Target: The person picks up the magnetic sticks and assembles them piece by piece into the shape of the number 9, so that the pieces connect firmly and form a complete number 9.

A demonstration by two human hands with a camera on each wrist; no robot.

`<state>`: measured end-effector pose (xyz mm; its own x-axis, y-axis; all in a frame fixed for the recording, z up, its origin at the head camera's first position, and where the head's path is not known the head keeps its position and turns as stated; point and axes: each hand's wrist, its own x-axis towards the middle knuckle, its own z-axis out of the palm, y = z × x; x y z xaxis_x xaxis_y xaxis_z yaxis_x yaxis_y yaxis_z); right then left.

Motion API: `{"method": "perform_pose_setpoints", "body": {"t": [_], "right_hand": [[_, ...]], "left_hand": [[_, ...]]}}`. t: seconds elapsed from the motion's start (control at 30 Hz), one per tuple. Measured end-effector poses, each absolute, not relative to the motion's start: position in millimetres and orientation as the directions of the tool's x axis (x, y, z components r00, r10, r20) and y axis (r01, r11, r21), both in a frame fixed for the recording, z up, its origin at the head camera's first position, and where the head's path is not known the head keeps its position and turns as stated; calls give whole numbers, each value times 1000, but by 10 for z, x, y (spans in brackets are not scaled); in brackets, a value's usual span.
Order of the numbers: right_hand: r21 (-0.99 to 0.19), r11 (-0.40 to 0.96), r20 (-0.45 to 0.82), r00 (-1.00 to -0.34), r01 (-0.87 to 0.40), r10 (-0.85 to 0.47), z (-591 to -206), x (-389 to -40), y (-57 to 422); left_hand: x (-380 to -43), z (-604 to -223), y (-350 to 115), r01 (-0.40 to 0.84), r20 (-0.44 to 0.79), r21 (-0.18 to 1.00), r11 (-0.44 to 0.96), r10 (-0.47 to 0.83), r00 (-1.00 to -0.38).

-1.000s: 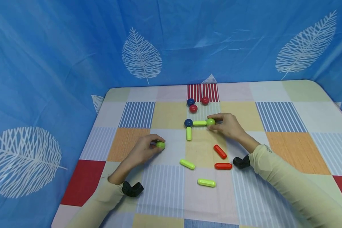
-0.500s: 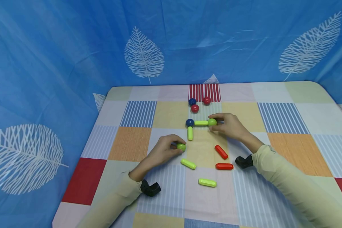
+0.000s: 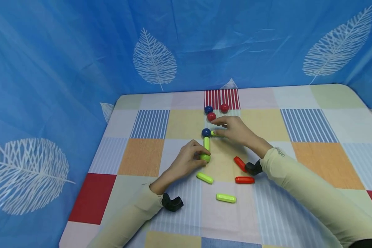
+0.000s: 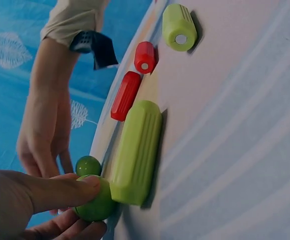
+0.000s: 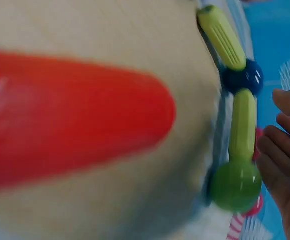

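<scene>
My left hand (image 3: 194,155) pinches a green ball (image 3: 205,157) (image 4: 95,205) against the near end of an upright-lying green stick (image 3: 206,143). That stick runs up to a blue ball (image 3: 206,132) (image 5: 242,77). From there a second green stick (image 3: 215,133) (image 5: 243,125) leads to another green ball (image 5: 235,186). My right hand (image 3: 227,126) lies over that end with loose fingers (image 5: 285,165) just beside the ball, gripping nothing that I can see.
A blue ball (image 3: 208,109) and two red balls (image 3: 211,116) (image 3: 224,107) lie behind on the checked cloth (image 3: 313,155). Two red sticks (image 3: 240,163) (image 3: 244,179) and two loose green sticks (image 3: 204,177) (image 3: 226,197) lie in front. Blue curtain surrounds the table.
My left hand has carried the green ball rightwards to the near end of the green stick. My right hand has slid left over the horizontal stick and now hides its green ball from above.
</scene>
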<state>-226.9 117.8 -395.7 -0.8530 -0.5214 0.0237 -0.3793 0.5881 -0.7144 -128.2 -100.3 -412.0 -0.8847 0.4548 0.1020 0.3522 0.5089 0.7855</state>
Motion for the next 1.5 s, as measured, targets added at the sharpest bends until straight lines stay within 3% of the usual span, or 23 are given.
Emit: {"method": "perform_pose_setpoints", "body": {"t": [0.33,1.5], "right_hand": [[-632,575,32,-758,-520,-651,-4013,-2300,961],[-655,587,-13,-769,-477,-639,-4011,-2337,984]], "left_hand": [[-1287,-4171,-966,355,117,787,505,443,-889],[-1348,-4146,-976,337,81,788,516,454,-887]]}}
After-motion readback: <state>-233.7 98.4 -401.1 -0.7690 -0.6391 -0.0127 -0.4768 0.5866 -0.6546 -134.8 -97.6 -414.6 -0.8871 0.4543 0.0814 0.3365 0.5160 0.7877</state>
